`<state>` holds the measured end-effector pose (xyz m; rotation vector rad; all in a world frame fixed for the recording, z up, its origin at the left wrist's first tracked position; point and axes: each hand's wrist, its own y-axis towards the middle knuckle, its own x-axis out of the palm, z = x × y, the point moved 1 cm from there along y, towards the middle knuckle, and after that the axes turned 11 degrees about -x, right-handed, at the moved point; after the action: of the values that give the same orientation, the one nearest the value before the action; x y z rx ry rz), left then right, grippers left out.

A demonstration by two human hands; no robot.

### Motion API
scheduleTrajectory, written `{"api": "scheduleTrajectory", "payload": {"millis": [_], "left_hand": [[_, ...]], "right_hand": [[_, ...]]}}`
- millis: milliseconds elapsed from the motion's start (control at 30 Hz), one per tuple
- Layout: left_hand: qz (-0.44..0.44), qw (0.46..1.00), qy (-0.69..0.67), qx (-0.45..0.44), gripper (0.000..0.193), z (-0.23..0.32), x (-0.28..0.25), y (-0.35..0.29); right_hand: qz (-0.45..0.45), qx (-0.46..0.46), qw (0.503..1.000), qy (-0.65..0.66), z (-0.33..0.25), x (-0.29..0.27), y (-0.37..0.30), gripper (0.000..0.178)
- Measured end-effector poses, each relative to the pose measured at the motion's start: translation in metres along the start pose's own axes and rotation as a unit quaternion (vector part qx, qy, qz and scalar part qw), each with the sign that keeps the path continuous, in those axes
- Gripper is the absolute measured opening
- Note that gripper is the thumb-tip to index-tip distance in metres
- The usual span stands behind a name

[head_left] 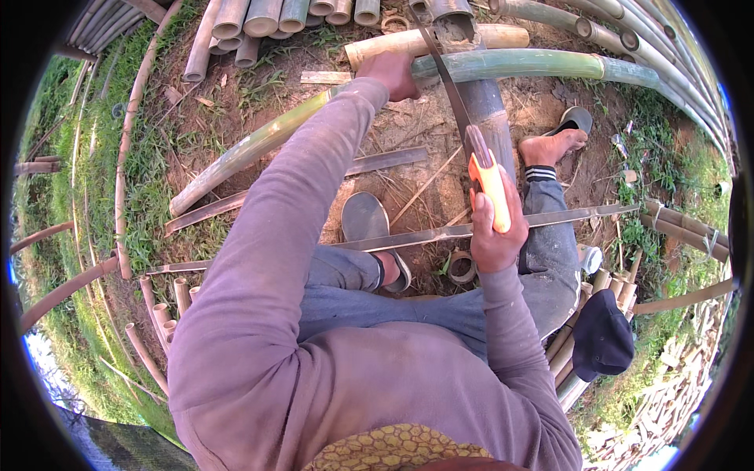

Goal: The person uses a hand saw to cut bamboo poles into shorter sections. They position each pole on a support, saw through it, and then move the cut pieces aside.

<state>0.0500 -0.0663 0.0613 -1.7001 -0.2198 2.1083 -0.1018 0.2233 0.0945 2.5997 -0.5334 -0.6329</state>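
My right hand [500, 225] is wrapped round the orange handle of a handsaw [453, 93]. The saw's long dark blade points away from me and crosses a long green bamboo pole [542, 64], just right of my left hand. How deep the teeth sit in the pole cannot be made out. My left hand [390, 76] is closed over the same pole, its fingers partly hidden. Under the pole lies a thick grey bamboo trunk [485, 110], and a shorter tan bamboo piece [503, 36] sits just beyond.
Cut bamboo lengths [261, 17] are stacked at the far left, with long poles [620, 31] at the far right. A split bamboo strip [440, 233] runs across my legs. A dark cap [602, 334] rests on bamboo at my right. Slippers [366, 217] lie on the ground.
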Motion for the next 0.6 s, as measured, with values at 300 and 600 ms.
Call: {"api": "scheduleTrajectory", "payload": {"millis": [300, 600], "left_hand": [[0.005, 0.995, -0.013, 0.098, 0.072, 0.005, -0.012, -0.027], [-0.005, 0.972, -0.005, 0.237, 0.067, 0.047, -0.033, -0.135]], "right_hand": [[-0.113, 0.023, 0.988, -0.098, 0.026, -0.033, -0.075, 0.055], [-0.025, 0.054, 0.997, -0.050, 0.000, -0.039, -0.038, 0.048]]}}
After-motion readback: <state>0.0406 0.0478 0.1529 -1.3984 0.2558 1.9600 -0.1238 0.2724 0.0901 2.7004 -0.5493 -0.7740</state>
